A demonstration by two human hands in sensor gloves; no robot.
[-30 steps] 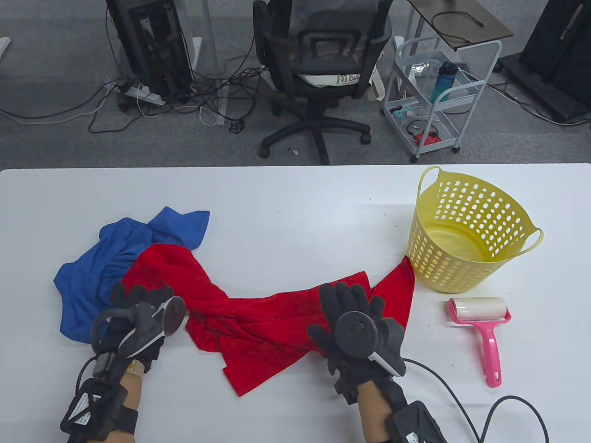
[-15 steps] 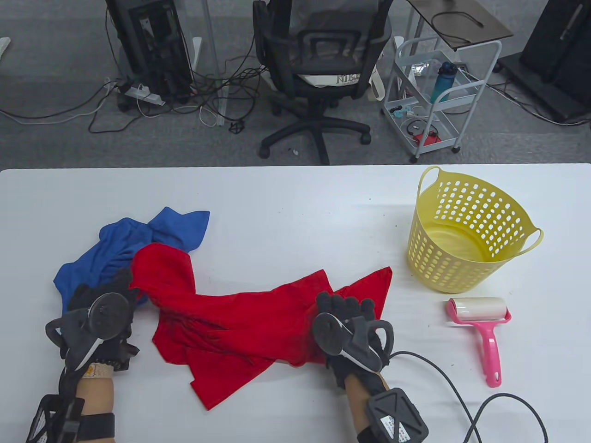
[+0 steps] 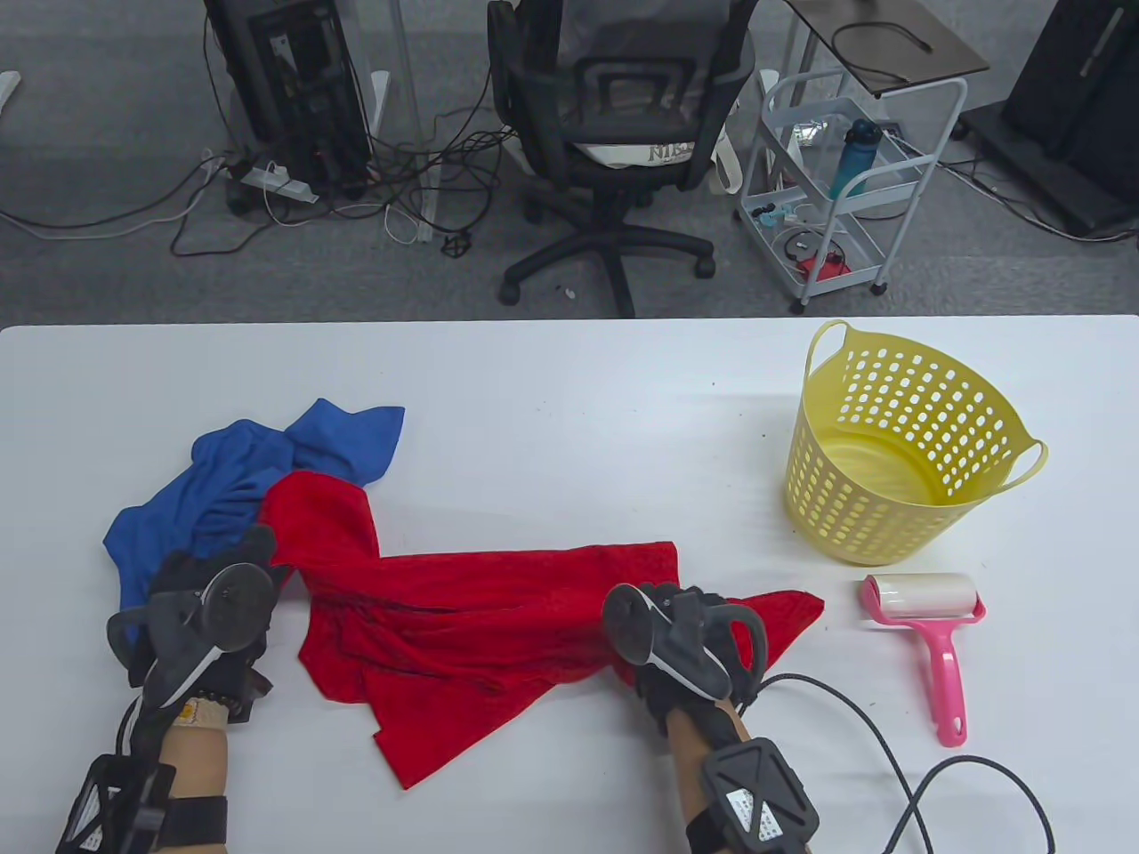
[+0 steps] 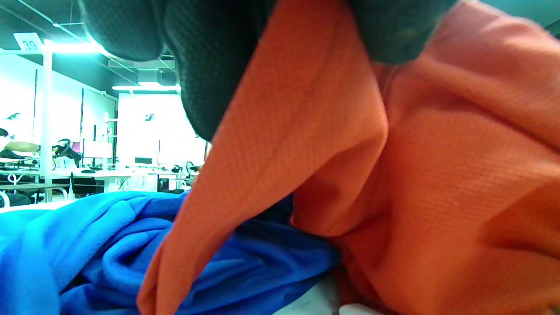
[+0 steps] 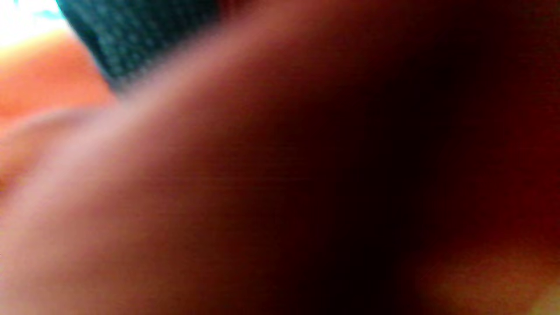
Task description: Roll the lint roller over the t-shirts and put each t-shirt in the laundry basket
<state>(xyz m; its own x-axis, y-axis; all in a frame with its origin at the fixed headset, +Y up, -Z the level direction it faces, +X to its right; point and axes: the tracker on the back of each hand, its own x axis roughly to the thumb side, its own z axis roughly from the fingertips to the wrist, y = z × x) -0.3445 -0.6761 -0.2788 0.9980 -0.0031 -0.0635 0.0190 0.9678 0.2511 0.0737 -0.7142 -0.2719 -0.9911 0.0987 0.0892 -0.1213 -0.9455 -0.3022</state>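
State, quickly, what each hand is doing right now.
Left hand: grips the red t-shirt.
Right hand: grips the same red t-shirt.

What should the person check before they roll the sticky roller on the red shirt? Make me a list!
1. Red shirt spread flat: not ok, it is wrinkled and folded.
2. Red shirt clear of the blue shirt: not ok, it overlaps it.
3. Left hand holds the red shirt: ok, fingers pinch the cloth.
4. Right hand free for the lint roller: not ok, it sits on the shirt.
5. Laundry basket upright: ok.
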